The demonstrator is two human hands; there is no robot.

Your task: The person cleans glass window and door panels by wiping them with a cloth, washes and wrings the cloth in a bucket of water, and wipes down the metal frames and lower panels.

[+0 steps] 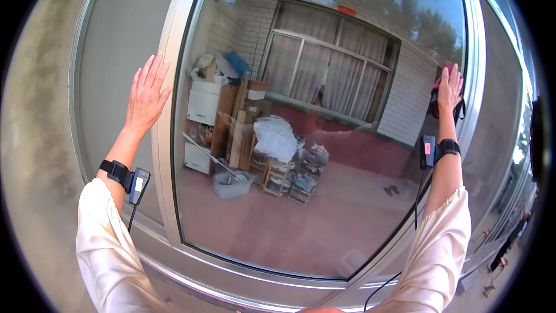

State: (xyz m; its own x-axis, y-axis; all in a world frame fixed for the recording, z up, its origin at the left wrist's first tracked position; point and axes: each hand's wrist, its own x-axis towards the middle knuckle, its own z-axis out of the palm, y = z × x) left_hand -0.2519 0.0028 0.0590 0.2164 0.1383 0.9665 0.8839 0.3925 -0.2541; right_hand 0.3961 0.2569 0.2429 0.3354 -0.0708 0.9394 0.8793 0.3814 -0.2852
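My left hand (147,94) lies flat with its fingers stretched upward, against the silver window frame (168,75) and the grey screen panel (116,52) beside it. Nothing shows in it. Over at the right edge of the large glass pane (347,220), my right hand (450,90) presses on a dark pink and black pad (434,99), with a black loop hanging by the wrist side. Most of the pad is hidden under the palm, and its exact kind is unclear. Each wrist wears a black strap with a small boxed device and a cable.
Through or mirrored in the glass appear a curtained window (324,69), a white-fronted cabinet (202,104), a grey tub (233,185) and a small rack (307,177). A second screen panel (498,69) stands right. Someone's dark-clothed leg (509,240) shows at far right.
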